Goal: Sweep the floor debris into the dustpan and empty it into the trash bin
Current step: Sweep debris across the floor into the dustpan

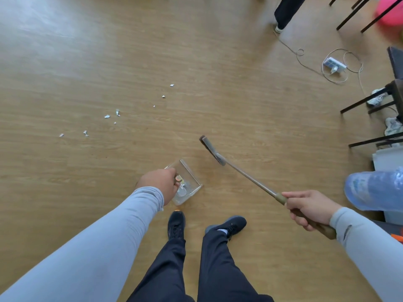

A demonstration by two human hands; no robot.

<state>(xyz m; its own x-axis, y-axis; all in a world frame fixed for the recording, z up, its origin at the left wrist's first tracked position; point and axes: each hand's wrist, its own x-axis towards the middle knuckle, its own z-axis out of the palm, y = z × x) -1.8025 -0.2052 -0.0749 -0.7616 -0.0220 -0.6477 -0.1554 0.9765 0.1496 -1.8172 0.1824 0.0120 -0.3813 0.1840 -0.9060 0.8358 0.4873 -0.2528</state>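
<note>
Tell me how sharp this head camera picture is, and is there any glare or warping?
Head view: wide-angle bending at the edges; pale glare on the floor top left; pink ball blurred; paper scraps, broom and dustpan fairly sharp.

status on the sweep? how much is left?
Done: some scraps already lie in the clear dustpan. In hand: left hand holds the dustpan, right hand grips the broom, its head clear of the paper bits. Left: that trail on the floor, then emptying; no bin clearly identifiable.
</note>
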